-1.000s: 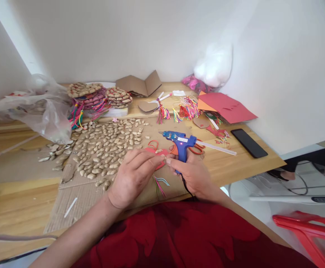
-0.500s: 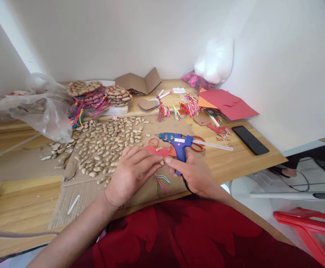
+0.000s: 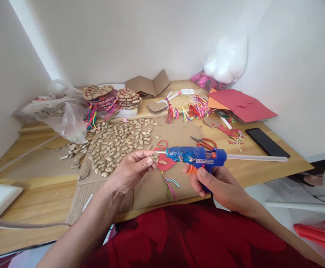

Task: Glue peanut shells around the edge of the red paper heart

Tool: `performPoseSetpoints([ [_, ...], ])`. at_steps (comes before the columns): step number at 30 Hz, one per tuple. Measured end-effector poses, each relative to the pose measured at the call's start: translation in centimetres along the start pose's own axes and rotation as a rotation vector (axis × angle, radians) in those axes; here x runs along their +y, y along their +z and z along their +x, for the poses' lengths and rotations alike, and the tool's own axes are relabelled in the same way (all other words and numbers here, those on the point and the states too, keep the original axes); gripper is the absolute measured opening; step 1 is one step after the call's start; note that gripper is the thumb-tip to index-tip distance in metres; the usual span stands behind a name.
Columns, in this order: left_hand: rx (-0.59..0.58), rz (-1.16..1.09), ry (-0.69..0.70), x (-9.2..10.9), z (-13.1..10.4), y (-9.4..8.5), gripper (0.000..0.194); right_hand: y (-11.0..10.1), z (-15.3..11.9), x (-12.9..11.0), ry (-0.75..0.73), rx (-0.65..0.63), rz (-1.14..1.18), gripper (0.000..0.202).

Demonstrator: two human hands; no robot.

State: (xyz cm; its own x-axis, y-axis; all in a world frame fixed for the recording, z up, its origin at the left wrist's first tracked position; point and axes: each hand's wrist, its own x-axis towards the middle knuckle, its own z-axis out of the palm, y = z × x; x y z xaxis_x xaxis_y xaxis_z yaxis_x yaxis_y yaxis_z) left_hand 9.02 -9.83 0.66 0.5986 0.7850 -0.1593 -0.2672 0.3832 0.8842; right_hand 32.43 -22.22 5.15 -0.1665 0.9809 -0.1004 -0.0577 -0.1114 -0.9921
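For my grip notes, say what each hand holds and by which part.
Right hand: the blue glue gun, by its handle. Left hand: a peanut, pinched by its edge.

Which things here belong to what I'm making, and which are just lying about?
Likely part of the job:
- blue glue gun, in your right hand
- peanut, in your left hand
- red tasselled piece
- loose peanuts

Apparently just lying about:
- black phone
- white device
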Motion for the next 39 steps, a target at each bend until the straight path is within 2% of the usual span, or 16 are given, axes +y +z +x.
performPoseSetpoints([
  [9, -0.026, 0.052, -0.013, 0.7, -0.3, -0.2, 0.043, -0.1, -0.1, 0.1, -0.096, 0.032, -0.298, 0.041],
  [14, -0.017, 0.07, -0.017, 0.6, -0.3, -0.5, 0.044, -0.3, -0.4, 0.6, -0.081, 0.058, -0.345, 0.034],
  [39, 0.026, 0.101, -0.029, 0.9, -0.4, 0.0, 0.044, -0.3, -0.2, 0.8, -0.033, 0.091, -0.427, 0.043],
])
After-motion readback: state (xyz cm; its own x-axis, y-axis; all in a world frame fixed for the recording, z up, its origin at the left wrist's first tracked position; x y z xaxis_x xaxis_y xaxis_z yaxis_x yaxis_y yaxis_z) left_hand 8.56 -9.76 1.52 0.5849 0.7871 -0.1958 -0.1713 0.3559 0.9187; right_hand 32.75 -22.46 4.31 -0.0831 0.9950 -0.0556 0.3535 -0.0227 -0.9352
